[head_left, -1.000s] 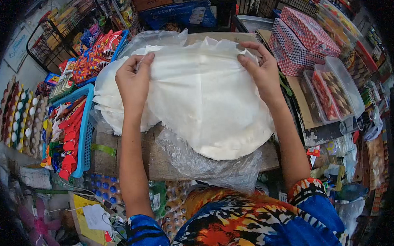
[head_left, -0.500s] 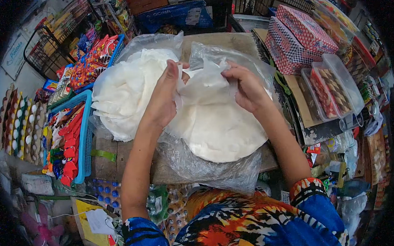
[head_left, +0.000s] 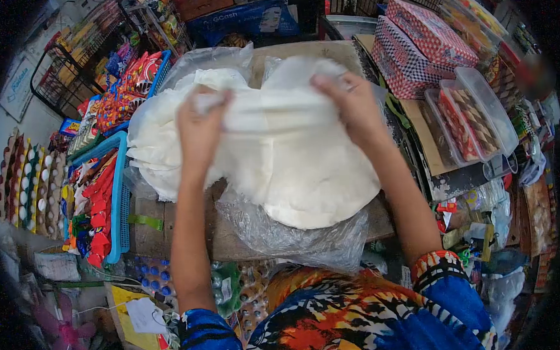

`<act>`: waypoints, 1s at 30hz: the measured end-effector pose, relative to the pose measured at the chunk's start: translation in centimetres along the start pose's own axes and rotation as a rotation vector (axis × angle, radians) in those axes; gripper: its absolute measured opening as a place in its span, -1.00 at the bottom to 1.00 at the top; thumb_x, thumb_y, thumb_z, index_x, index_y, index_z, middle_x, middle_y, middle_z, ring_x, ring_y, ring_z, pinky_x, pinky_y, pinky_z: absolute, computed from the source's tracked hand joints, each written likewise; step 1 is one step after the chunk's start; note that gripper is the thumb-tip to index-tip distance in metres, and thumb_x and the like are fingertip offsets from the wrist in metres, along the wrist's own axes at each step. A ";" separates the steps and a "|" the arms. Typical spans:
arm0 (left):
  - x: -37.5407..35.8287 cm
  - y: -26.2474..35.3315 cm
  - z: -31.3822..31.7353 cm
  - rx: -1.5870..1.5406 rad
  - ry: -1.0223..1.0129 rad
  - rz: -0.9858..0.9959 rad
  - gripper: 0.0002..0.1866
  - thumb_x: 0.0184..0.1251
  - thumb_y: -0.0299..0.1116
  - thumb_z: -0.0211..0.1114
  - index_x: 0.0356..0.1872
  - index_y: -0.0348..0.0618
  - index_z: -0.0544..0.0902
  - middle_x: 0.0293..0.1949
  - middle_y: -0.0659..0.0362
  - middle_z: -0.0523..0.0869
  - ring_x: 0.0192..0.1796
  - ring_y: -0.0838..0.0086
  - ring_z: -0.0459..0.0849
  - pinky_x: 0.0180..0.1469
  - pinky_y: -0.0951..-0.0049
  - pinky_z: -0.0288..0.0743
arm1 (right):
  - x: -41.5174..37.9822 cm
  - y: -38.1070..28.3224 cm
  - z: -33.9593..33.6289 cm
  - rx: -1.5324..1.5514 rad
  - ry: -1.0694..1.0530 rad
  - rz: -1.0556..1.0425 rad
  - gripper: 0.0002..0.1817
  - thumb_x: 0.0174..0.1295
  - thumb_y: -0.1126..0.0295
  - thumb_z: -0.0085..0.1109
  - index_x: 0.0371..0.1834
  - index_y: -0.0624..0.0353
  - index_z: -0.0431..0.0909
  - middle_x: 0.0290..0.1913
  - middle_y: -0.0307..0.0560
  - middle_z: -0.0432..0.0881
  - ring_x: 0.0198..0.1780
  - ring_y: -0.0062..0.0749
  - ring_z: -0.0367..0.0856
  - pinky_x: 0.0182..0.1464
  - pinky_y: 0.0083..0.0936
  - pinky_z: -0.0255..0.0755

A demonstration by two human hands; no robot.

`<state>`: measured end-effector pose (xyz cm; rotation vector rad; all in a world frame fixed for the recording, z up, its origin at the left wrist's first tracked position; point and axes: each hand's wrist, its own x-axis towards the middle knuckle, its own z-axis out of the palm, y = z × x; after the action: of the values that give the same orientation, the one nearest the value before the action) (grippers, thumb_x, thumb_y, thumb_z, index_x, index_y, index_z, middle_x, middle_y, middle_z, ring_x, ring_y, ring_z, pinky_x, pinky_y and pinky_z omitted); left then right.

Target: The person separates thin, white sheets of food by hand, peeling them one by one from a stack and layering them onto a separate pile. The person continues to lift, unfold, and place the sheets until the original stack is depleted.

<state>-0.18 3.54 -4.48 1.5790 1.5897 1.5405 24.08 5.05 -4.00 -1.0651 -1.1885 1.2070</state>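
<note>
Between my two hands stretches a thin white wrapper sheet [head_left: 281, 116], blurred by motion. My left hand [head_left: 201, 125] is closed on its left edge, fingers smeared. My right hand [head_left: 356, 107] pinches the far right edge. Below lies a stack of round white wrappers [head_left: 320, 189], its near edge in plain sight and its far part covered by the raised sheet. A looser pile of wrappers [head_left: 158, 130] lies to the left, partly behind my left hand. Crumpled clear plastic [head_left: 294, 239] sits under the stack.
The wooden table [head_left: 189, 230] carries it all. At left stand blue baskets [head_left: 122, 199] of packaged snacks and egg trays [head_left: 30, 177]. On the right are checkered boxes [head_left: 420, 50] and a clear container of wafer sticks [head_left: 475, 122]. Bottles [head_left: 247, 290] stand below the near edge.
My hands have moved apart, the left one going left. The sheet, bunched between them before, is now spread wider over the stack.
</note>
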 end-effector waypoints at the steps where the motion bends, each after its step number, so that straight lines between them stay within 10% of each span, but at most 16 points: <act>1: 0.9 -0.7 -1.1 -0.111 0.123 -0.020 -0.72 0.11 -0.30 0.47 -0.25 -0.20 0.60 -0.30 0.22 0.69 -0.33 0.56 0.61 -0.26 0.54 0.49 | 2.1 1.7 -1.4 0.135 0.089 -0.051 -0.74 0.09 0.27 0.38 -0.32 0.22 0.59 -0.51 -0.29 0.55 -0.64 -0.75 0.31 -0.62 -0.69 0.16; 15: 5.9 -9.5 -11.0 -0.398 0.555 -0.060 -0.63 0.20 -0.31 0.39 -0.04 -0.31 0.58 -0.12 0.04 0.69 -0.14 0.37 0.67 -0.06 0.40 0.53 | 3.8 0.1 -6.5 0.571 0.224 -0.089 -0.82 0.18 0.36 0.29 -0.30 0.19 0.50 -0.53 -0.35 0.48 -0.72 -0.73 0.11 -0.58 -0.69 0.20; 17: 5.4 -9.3 -10.9 0.468 0.418 -0.044 -0.56 0.18 -0.26 0.40 0.01 -0.30 0.53 -0.10 -0.06 0.65 -0.05 0.22 0.62 0.02 0.28 0.48 | 3.4 0.2 -6.2 0.485 0.181 -0.072 -0.77 0.15 0.33 0.33 -0.26 0.20 0.52 -0.47 -0.30 0.56 -0.69 -0.72 0.23 -0.57 -0.71 0.24; 21: 3.5 -3.9 -6.2 0.792 0.530 0.519 -0.60 0.21 -0.26 0.33 -0.02 -0.32 0.55 -0.03 -0.07 0.60 0.11 0.22 0.52 0.17 0.32 0.34 | 2.2 0.0 -4.1 0.240 0.038 -0.016 -0.69 0.10 0.29 0.36 -0.16 0.20 0.57 -0.39 -0.28 0.63 -0.51 -0.69 0.51 -0.54 -0.73 0.29; 25: 1.3 -2.0 0.2 0.265 -0.091 0.549 -0.70 0.33 -0.37 0.16 0.04 -0.21 0.56 0.03 -0.01 0.60 0.16 0.16 0.50 0.24 0.29 0.30 | 1.3 0.1 -2.2 0.155 -0.071 -0.060 -0.74 0.15 0.27 0.32 -0.19 0.17 0.60 -0.35 -0.32 0.63 -0.39 -0.70 0.53 -0.37 -0.67 0.36; 30: 0.2 -1.0 5.6 0.299 -0.300 0.504 -0.67 0.37 -0.32 0.13 0.08 -0.23 0.53 0.03 -0.09 0.59 0.14 0.12 0.52 0.22 0.30 0.32 | 1.6 1.2 -1.7 0.103 -0.160 -0.172 -0.75 0.27 0.23 0.21 -0.14 0.17 0.58 -0.28 -0.35 0.60 -0.26 -0.72 0.49 -0.18 -0.66 0.36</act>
<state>4.18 6.19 -6.96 2.3921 1.3628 1.2354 25.62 6.82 -5.24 -0.7847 -1.2986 1.2218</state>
